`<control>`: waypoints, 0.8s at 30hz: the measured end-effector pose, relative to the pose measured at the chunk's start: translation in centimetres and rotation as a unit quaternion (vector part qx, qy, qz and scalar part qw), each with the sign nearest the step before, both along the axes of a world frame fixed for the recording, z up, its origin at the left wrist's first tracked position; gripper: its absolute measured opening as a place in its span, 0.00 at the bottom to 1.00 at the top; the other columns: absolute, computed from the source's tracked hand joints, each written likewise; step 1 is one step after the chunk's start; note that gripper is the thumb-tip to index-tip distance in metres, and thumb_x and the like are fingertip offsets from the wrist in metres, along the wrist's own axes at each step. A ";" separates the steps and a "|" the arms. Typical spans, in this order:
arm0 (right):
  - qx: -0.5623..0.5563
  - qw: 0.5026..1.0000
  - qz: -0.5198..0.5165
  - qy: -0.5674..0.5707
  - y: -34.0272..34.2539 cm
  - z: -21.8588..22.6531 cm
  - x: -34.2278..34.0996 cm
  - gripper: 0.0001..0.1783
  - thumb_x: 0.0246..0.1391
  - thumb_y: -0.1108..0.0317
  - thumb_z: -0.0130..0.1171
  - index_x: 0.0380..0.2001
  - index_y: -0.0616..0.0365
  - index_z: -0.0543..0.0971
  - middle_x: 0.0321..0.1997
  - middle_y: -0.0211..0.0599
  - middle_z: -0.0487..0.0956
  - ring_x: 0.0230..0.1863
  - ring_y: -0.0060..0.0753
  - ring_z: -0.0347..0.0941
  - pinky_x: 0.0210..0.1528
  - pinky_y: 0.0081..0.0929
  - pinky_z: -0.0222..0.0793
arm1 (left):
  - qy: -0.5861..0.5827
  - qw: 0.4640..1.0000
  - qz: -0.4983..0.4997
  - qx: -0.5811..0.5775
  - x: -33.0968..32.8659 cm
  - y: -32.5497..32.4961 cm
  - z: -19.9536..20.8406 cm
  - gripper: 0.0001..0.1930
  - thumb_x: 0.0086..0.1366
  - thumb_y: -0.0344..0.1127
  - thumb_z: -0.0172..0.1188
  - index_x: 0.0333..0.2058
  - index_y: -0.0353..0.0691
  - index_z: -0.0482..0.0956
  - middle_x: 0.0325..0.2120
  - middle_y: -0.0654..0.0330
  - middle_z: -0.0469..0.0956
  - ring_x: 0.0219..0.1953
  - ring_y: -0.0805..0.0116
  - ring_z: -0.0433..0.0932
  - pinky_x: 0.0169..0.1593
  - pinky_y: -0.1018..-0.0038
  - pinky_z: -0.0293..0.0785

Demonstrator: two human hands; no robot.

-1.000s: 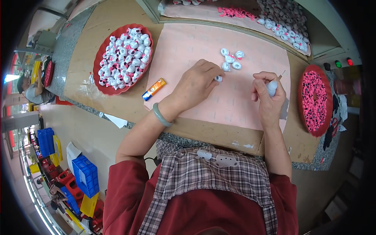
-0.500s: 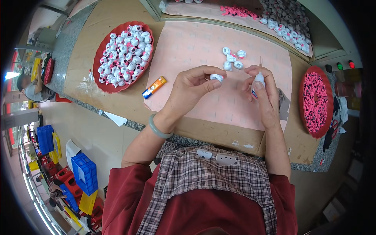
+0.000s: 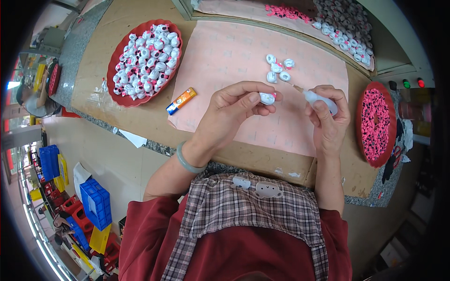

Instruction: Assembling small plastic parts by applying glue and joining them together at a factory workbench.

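Note:
Between the thumb and fingers of my left hand (image 3: 234, 105) is a small white toy head (image 3: 266, 99) with a bit of pink on its side. My right hand (image 3: 331, 117) is closed around a small white squeeze bottle (image 3: 318, 99). The bottle lies tilted, its thin needle tip pointing up and left, apart from the toy head. Just beyond the needle, several similar white toy heads (image 3: 277, 68) form a loose cluster on the pink paper sheet (image 3: 225, 51).
A red scalloped bowl (image 3: 111, 75) heaped with white toy heads stands left. An orange and blue tube (image 3: 181, 101) lies near it. At right is a red bowl (image 3: 360, 117) of small pink and black pieces. A shelf (image 3: 281, 24) with more pieces borders the far side.
My right hand has tipped the bottle from upright to leaning left and shifted slightly right. My left hand has turned the toy head, so pink now shows on it.

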State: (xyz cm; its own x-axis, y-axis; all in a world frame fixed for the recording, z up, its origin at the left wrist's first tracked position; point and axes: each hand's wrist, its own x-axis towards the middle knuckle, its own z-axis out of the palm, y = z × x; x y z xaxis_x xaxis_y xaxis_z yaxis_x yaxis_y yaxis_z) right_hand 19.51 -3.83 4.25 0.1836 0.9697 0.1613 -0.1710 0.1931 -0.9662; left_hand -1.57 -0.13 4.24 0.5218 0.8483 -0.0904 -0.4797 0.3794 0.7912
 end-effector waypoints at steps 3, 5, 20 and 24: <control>0.010 1.000 -0.012 -0.001 -0.1 0.5 -0.1 0.14 0.49 0.72 0.61 0.38 0.61 0.70 0.36 0.37 0.73 0.24 0.19 0.69 0.19 0.08 0.56 | 0.001 1.000 -0.008 -0.004 0.0 -0.1 0.2 0.14 0.63 0.29 0.53 0.48 0.33 0.72 0.43 0.49 0.75 0.38 0.69 0.77 0.42 0.78 0.74; 0.045 0.998 -0.027 -0.020 -0.2 0.7 -0.2 0.16 0.48 0.72 0.63 0.39 0.61 0.70 0.35 0.38 0.74 0.24 0.20 0.69 0.20 0.08 0.58 | 0.012 1.000 -0.008 -0.007 0.2 -0.2 0.4 0.15 0.63 0.29 0.53 0.49 0.33 0.71 0.43 0.48 0.75 0.39 0.69 0.77 0.43 0.78 0.74; 0.139 0.981 -0.080 -0.113 -1.3 1.2 -0.8 0.22 0.45 0.73 0.66 0.42 0.63 0.68 0.38 0.45 0.77 0.39 0.28 0.75 0.41 0.21 0.72 | -0.031 0.998 -0.010 -0.055 0.3 -0.5 -0.6 0.16 0.62 0.28 0.54 0.49 0.32 0.71 0.43 0.49 0.75 0.42 0.66 0.77 0.49 0.75 0.73; 0.163 0.972 -0.068 -0.154 -1.3 1.2 -0.6 0.23 0.47 0.72 0.64 0.46 0.64 0.68 0.38 0.45 0.77 0.39 0.30 0.75 0.42 0.22 0.72 | -0.041 0.998 -0.012 -0.052 0.4 -0.5 -0.6 0.16 0.62 0.28 0.54 0.49 0.32 0.71 0.43 0.49 0.75 0.42 0.65 0.77 0.49 0.75 0.73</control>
State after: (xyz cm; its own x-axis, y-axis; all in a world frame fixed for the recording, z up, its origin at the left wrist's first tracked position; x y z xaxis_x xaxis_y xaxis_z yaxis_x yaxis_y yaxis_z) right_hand 18.96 -5.18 5.49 0.2001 0.8284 0.5232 0.1653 0.4978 -0.8514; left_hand -1.18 -0.68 3.66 0.5518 0.8232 -0.1338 -0.5304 0.4702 0.7054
